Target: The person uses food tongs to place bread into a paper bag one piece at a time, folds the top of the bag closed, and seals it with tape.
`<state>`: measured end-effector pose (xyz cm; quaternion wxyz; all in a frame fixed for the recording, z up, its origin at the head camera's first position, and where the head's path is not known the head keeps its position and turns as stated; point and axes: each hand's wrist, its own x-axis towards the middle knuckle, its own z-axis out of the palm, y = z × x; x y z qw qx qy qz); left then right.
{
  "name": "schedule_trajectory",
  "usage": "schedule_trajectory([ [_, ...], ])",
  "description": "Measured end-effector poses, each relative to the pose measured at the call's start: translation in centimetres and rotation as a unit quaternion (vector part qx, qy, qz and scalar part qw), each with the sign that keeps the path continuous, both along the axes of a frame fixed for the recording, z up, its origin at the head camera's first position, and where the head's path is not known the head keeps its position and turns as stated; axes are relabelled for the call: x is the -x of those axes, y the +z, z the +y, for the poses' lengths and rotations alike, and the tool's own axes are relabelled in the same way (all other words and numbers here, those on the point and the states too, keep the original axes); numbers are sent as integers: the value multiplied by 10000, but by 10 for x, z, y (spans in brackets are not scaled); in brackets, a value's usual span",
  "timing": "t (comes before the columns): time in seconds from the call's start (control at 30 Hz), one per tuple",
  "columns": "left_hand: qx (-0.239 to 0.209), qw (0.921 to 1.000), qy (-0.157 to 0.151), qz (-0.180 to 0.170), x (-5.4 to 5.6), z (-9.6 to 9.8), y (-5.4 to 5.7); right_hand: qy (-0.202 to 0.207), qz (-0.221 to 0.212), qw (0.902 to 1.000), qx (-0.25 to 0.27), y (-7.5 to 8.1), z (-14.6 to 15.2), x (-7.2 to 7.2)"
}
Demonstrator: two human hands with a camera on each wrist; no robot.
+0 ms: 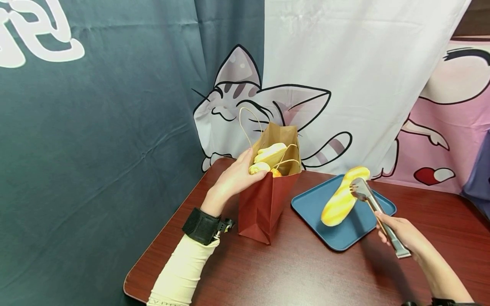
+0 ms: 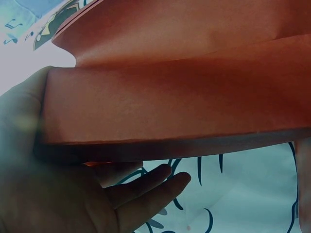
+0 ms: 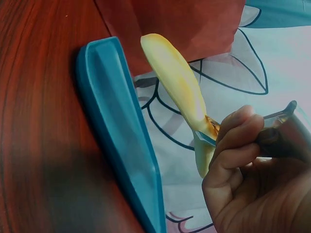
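My left hand [image 1: 234,177] holds the upper edge of a red paper bag [image 1: 257,208], thumb across the front and fingers along the left side. Inside the bag's open top lie pale bread pieces [image 1: 271,154] and something orange. In my right hand [image 1: 403,234] is a pair of metal tongs [image 1: 369,197], gripped along the arms. Their tips clasp a long yellow-brown bread loaf [image 1: 337,208]. The right wrist view shows this loaf [image 3: 177,80] raised over the blue tray [image 3: 124,121], slanting toward the bag.
The blue tray [image 1: 311,209] lies on the dark red wooden table [image 1: 302,272], right of the bag. Thin string handles [image 1: 245,127] rise from the bag's top. Cloth hangings [image 1: 126,127] with cartoon animals stand close behind the table.
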<state>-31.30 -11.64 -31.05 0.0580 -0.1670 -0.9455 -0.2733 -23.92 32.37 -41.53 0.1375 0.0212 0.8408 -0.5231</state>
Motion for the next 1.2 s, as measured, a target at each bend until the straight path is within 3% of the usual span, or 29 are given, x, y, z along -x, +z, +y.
schedule_trajectory([
  [0.53,-14,10000,16,-48,-1,-1,0,-107,523,9984,203,22,-11,5],
  [1.2,-73,9998,30,-195,-1,-1,1,-306,1280,9888,698,53,-33,17],
])
